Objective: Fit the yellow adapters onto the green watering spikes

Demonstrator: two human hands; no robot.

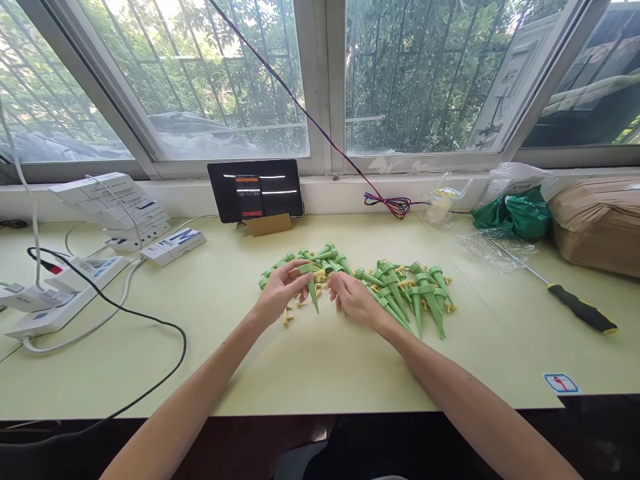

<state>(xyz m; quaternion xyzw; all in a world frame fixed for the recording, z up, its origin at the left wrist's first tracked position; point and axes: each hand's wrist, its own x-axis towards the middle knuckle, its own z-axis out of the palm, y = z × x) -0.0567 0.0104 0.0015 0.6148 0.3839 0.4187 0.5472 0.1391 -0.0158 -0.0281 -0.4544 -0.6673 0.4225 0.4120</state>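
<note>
My left hand (281,289) is closed on a green plastic plant-watering spike (313,296), holding it by its wide capped end with the tip pointing down. My right hand (354,297) sits just to the right of it, fingers pinched together; what they hold, if anything, is hidden. Behind both hands lies a heap of green spikes (327,252). Small yellow T-shaped plastic valves (287,319) are scattered under and between the hands. To the right of my right hand is another pile of green spikes (393,288), several with yellow valves at their ends.
A tablet-like screen (225,193) and a phone with a timer (249,197) stand at the back. White boxes (173,245), a power strip (75,293) and a black cable (150,317) lie left. A screwdriver (580,308), green bag (515,212) and brown package (600,223) occupy the right.
</note>
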